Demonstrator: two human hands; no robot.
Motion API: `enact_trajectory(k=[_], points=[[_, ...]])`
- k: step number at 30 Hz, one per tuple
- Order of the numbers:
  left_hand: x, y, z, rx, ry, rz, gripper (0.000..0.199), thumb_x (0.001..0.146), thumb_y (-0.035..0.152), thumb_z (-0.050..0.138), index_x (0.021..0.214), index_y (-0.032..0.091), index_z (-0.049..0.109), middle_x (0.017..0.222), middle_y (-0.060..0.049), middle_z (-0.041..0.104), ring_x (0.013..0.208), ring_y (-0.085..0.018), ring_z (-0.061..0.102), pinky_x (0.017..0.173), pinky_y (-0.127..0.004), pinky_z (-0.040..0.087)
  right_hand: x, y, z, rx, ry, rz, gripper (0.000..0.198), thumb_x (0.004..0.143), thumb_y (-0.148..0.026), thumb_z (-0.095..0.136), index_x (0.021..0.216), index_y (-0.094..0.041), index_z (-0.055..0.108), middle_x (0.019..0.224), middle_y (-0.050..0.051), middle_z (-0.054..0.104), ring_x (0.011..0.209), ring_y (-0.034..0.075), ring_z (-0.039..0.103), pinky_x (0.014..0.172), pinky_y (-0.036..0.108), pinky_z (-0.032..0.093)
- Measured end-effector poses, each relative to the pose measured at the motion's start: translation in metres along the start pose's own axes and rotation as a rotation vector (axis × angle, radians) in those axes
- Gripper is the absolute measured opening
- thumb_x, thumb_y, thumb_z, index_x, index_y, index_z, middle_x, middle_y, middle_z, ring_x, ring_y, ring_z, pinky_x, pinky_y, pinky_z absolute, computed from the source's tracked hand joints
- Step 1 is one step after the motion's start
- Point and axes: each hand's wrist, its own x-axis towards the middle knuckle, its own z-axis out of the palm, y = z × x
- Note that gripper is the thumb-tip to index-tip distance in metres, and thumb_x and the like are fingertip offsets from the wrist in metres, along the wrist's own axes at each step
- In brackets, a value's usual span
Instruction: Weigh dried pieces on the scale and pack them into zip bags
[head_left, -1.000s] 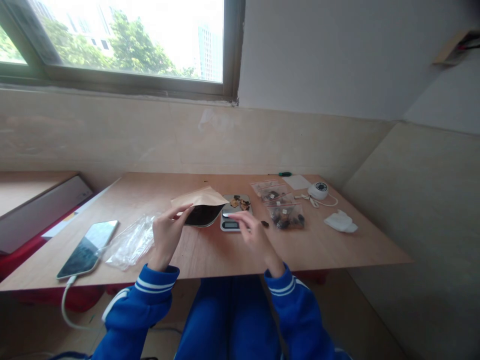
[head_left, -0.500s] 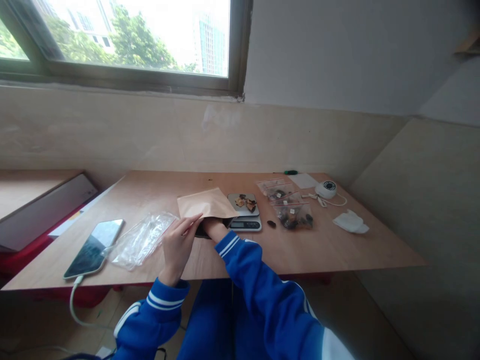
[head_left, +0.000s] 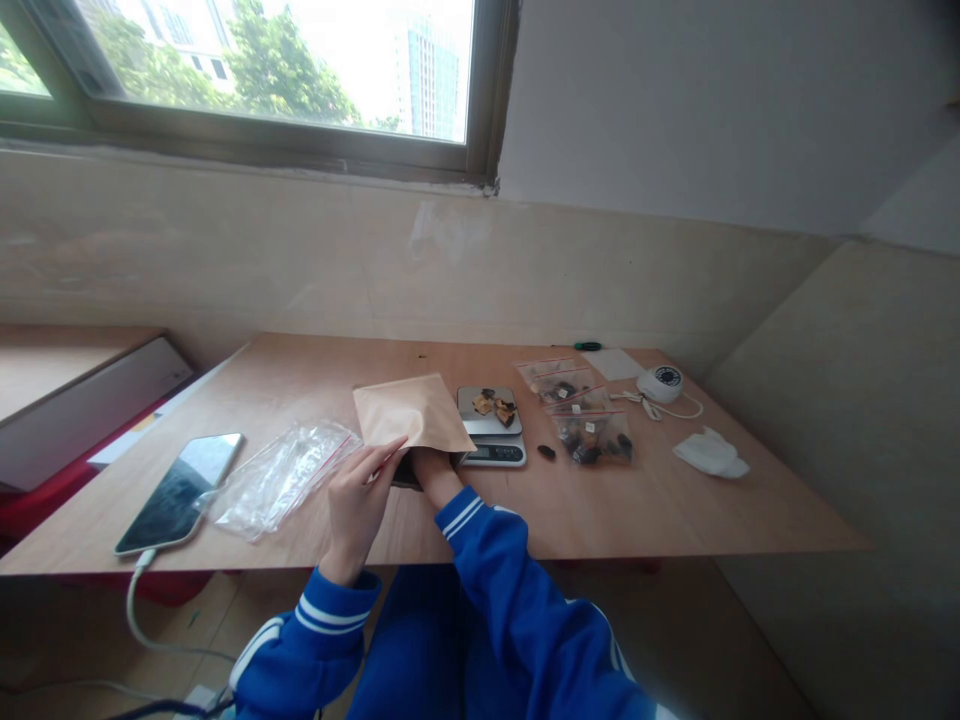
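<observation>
While the left hand (head_left: 358,497) pinched the mouth of the light, floppy kraft paper pouch (head_left: 411,415) on the table (head_left: 660,500), the right hand (head_left: 429,464) reached inside, its fingers hidden.

Paper pouch (head_left: 411,412): tan kraft. Sleeves (head_left: 517,590): bright blue, white-striped cuffs. Table (head_left: 675,500): light brown wood. Scale (head_left: 491,428): silver top, dark display. Zip bags (head_left: 281,478): clear, red seal line. Phone (head_left: 180,492): dark glossy screen. Tissue (head_left: 711,453): white.
</observation>
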Motion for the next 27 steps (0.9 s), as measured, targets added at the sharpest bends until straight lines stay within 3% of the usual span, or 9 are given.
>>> enact_trajectory(k=[6,10,12,19,24,27], points=[[0.001,-0.004,-0.001,0.010,0.021,-0.040,0.023,0.088,0.033,0.057,0.104,0.025,0.071,0.091,-0.002,0.073,0.077,-0.014,0.065,0.071,-0.025,0.050,-0.012,-0.016,-0.021,-0.023,-0.051,0.211,0.043,0.094,-0.003,0.038,0.135,-0.013,0.047,0.129,0.013,0.061,0.125,0.025,0.052,0.111,0.043,0.036],[0.002,-0.007,-0.001,-0.014,0.026,-0.072,0.022,0.087,0.034,0.058,0.102,0.026,0.072,0.094,-0.001,0.073,0.079,-0.014,0.065,0.071,-0.024,0.049,-0.038,-0.029,-0.041,-0.019,-0.110,0.222,0.033,0.094,-0.007,0.040,0.122,-0.009,0.059,0.114,0.016,0.068,0.099,0.026,0.067,0.090,0.036,0.053],[0.002,-0.007,-0.002,-0.030,0.020,-0.086,0.022,0.087,0.034,0.059,0.101,0.026,0.073,0.093,0.000,0.073,0.078,-0.014,0.064,0.070,-0.024,0.049,-0.052,-0.033,-0.050,-0.027,-0.138,0.212,0.031,0.094,-0.012,0.046,0.121,-0.010,0.059,0.113,0.017,0.067,0.094,0.026,0.069,0.082,0.035,0.056],[0.002,-0.002,-0.002,-0.049,-0.028,-0.072,0.023,0.087,0.034,0.057,0.102,0.025,0.072,0.087,-0.001,0.072,0.074,-0.014,0.063,0.066,-0.025,0.048,-0.069,-0.031,-0.062,-0.033,-0.110,0.239,0.039,0.089,-0.015,0.054,0.127,-0.005,0.054,0.119,0.022,0.061,0.111,0.031,0.059,0.093,0.040,0.050],[0.003,-0.002,0.001,-0.018,-0.028,-0.038,0.021,0.088,0.032,0.057,0.101,0.024,0.072,0.087,-0.001,0.072,0.073,-0.013,0.063,0.066,-0.025,0.048,-0.070,-0.020,-0.059,0.048,-0.147,0.233,0.030,0.086,-0.005,0.050,0.113,-0.009,0.063,0.113,0.017,0.066,0.105,0.027,0.062,0.095,0.036,0.050],[0.005,-0.003,0.003,-0.008,-0.024,-0.024,0.021,0.088,0.032,0.057,0.102,0.024,0.072,0.085,-0.001,0.072,0.070,-0.013,0.062,0.066,-0.025,0.048,-0.071,-0.015,-0.054,0.027,-0.096,0.216,0.028,0.088,-0.005,0.050,0.112,-0.011,0.064,0.113,0.015,0.067,0.105,0.026,0.062,0.094,0.036,0.050]])
